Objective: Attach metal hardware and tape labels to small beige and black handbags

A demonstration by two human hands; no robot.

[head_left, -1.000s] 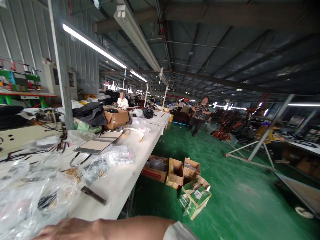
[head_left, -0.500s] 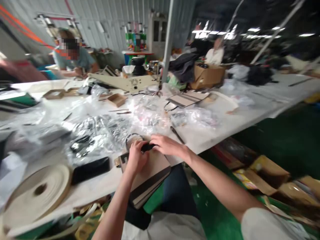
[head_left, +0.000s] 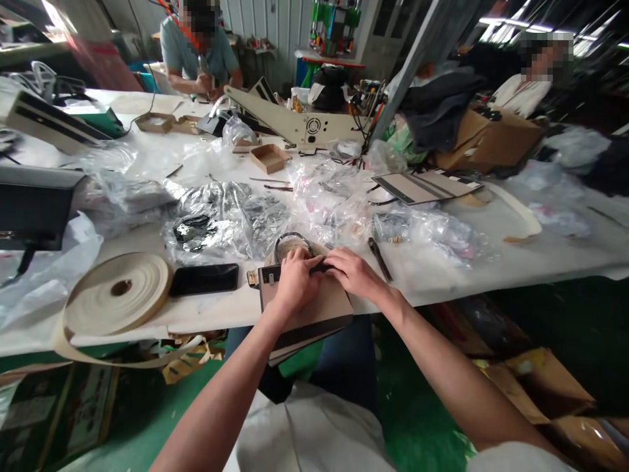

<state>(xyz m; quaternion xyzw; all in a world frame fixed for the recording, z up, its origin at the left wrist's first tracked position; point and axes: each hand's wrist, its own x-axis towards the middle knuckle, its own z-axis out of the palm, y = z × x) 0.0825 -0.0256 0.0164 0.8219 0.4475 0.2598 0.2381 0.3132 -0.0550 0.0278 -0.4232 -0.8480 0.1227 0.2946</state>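
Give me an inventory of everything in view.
Table: 1, white, centre.
Layered panels: count unclear, beige, near edge.
Tape roll: 1, cream, left.
Phone: 1, black, beside roll.
Plastic bags: several, clear, centre.
Slim tool: 1, dark, right of layered panels.
Striped panel: 1, beige, right.
Apparent handbag: 1, black, left edge.
Small boxes: several, brown, far side.
Cartons: several, brown, right side.
Machine body: 1, cream, far side.
Green machine: 1, green, background.
People: 2, blue and white tops, background.
Left grip: 1, bare, on layered panels.
Right grip: 1, bare, at layered panels.

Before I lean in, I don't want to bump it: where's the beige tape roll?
In the head view, the roll lies at the left on the table, beside the black phone.
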